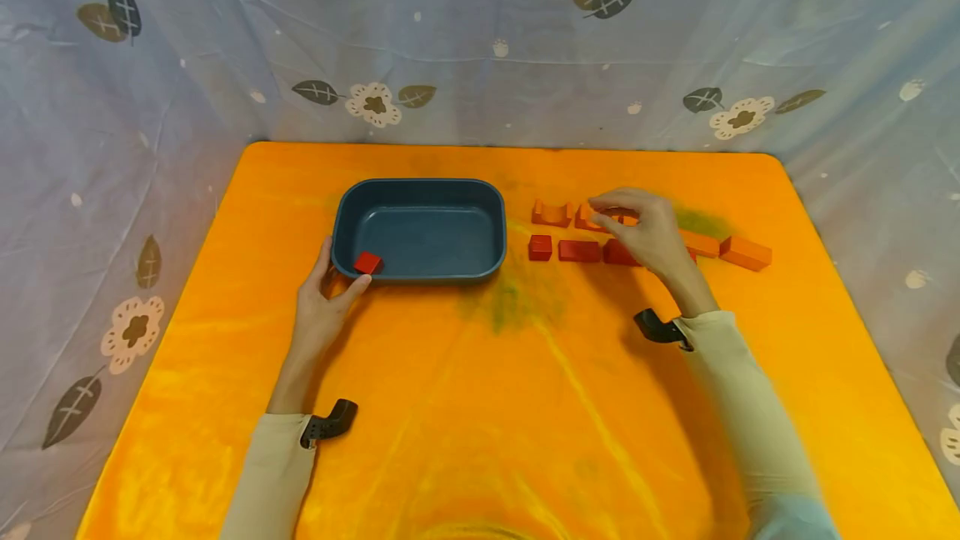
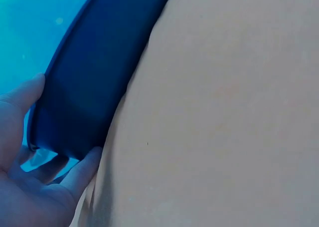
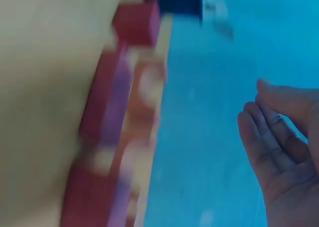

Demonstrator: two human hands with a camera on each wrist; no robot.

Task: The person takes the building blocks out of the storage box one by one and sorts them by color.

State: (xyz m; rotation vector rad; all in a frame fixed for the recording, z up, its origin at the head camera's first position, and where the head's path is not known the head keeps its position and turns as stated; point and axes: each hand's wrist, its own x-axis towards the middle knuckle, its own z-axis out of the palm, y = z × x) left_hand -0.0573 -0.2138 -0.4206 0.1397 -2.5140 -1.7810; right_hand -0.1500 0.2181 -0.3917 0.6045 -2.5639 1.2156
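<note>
Your table (image 1: 480,407) is covered in a soft, fuzzy orange cloth, with pale floral fabric hung behind and to both sides. Toward the far left of its middle sits a dark blue tray (image 1: 420,227), smooth plastic, rectangular with rounded corners and low walls. A small red cube (image 1: 367,262) lies inside it, in the near left corner. Your left hand (image 1: 321,307) rests flat on the cloth at that corner, fingers relaxed and spread, thumb and forefinger lying against the tray's outer wall on either side of the corner; it grips nothing. To the right of the tray, two short rows of painted wooden blocks run toward the right edge: an orange arch block (image 1: 552,213) in the far row, a red cube block (image 1: 539,247) and a red flat block (image 1: 579,251) in the near row, and an orange brick (image 1: 746,252) at the right end. Your right hand (image 1: 643,232) hovers above the middle of these rows, wrist raised, fingers loosely curved and pointing left, palm empty in the wrist view, which is blurred. Cream sleeves cover both forearms
</note>
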